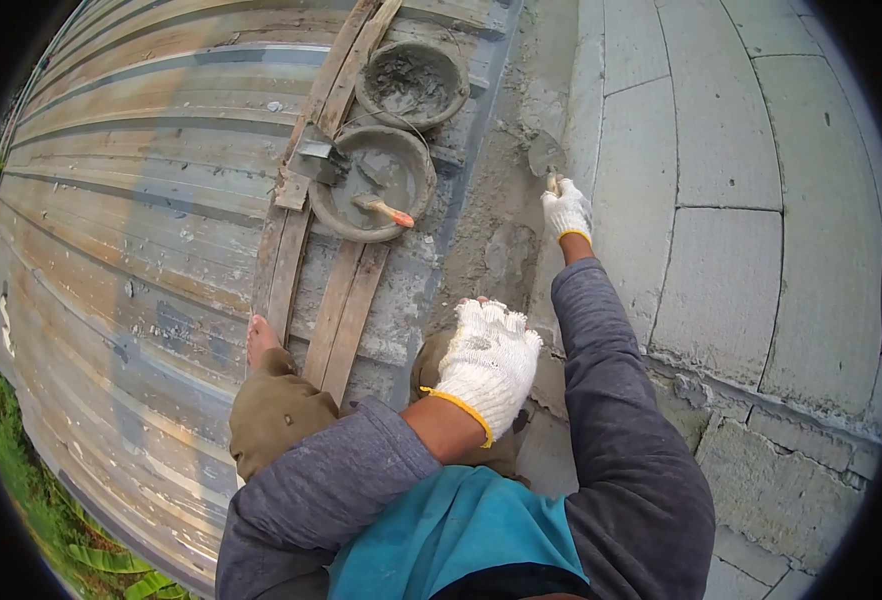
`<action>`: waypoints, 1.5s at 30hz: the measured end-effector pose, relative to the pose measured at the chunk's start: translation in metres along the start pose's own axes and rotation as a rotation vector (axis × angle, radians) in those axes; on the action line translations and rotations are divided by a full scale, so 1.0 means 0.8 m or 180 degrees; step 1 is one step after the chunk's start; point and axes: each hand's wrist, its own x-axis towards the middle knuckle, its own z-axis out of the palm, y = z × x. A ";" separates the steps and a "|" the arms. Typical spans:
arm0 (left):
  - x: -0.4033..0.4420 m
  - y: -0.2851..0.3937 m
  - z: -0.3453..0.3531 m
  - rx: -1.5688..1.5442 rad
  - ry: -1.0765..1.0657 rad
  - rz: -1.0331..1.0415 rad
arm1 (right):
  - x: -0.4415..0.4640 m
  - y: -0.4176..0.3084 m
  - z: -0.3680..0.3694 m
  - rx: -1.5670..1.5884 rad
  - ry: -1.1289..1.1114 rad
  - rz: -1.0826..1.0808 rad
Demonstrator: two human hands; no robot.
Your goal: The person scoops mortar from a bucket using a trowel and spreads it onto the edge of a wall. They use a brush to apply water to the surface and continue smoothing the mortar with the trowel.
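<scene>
My right hand (567,211), in a white knitted glove with a yellow cuff, is stretched forward and closed round the handle of a trowel (546,155). The blade rests on or just above a strip of wet grey mortar (501,190) along the foot of the block wall. In the same kind of glove, my left hand (489,360) lies back-up over my knee with nothing visible in it; its foreshortened fingers point forward. Ahead on the left, a round tub (418,175) of watery grey mix holds a brush (386,210) with an orange-tipped handle.
Behind that tub stands a second tub (454,100) with thicker mortar. A metal scoop-like piece (318,150) sits at the near tub's rim. Wooden planks (346,315) cross the corrugated metal roof (141,250), and my bare foot (261,340) is on it. Grey blocks (716,290) rise at right.
</scene>
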 end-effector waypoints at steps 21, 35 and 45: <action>0.008 0.004 0.003 -0.0076 0.0109 -0.0045 | 0.078 0.022 -0.005 -0.0029 -0.0232 -0.0240; 0.016 -0.007 -0.002 -0.0141 -0.0236 -0.0147 | 0.115 0.015 0.063 -0.0519 -0.0375 0.0290; -0.011 -0.002 0.004 0.0024 0.0120 -0.0027 | -0.012 0.011 0.108 0.0547 -0.0030 0.0978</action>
